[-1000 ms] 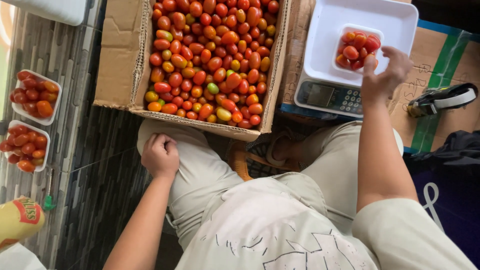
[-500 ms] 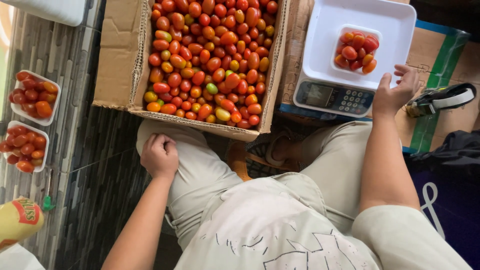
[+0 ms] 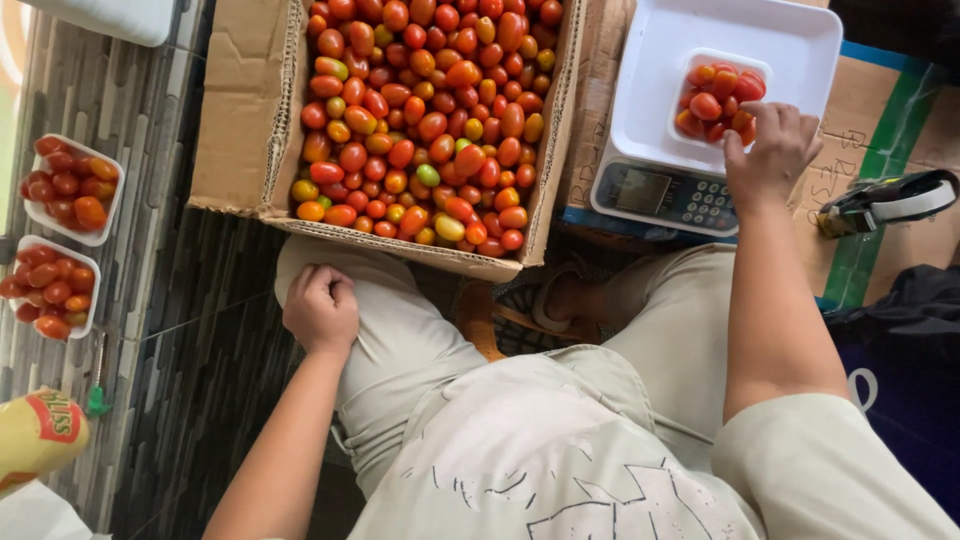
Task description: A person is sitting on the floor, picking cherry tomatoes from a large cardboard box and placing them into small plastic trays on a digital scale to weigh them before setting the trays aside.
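Note:
My right hand (image 3: 770, 150) reaches over a white digital scale (image 3: 680, 190). Its fingertips are bunched at the near right corner of a small white tray (image 3: 699, 56) of red and orange cherry tomatoes that sits on the scale's platform. Whether the fingers hold a tomato is hidden. My left hand (image 3: 322, 308) is a closed fist resting on my left knee, holding nothing. Just beyond that knee stands an open cardboard box (image 3: 245, 110) heaped with cherry tomatoes (image 3: 420, 120), mostly red and orange with a few green.
Two filled small tomato trays (image 3: 65, 185) (image 3: 45, 285) sit on the tiled floor at the left. A tape dispenser (image 3: 885, 200) lies on flattened cardboard to the right of the scale. A yellow packet (image 3: 35, 435) is at the lower left. My sandalled foot (image 3: 560, 295) is below the box.
My right hand drew back from the tray to the scale's side, then returned to the tray's near right corner. The left fist stayed on the knee.

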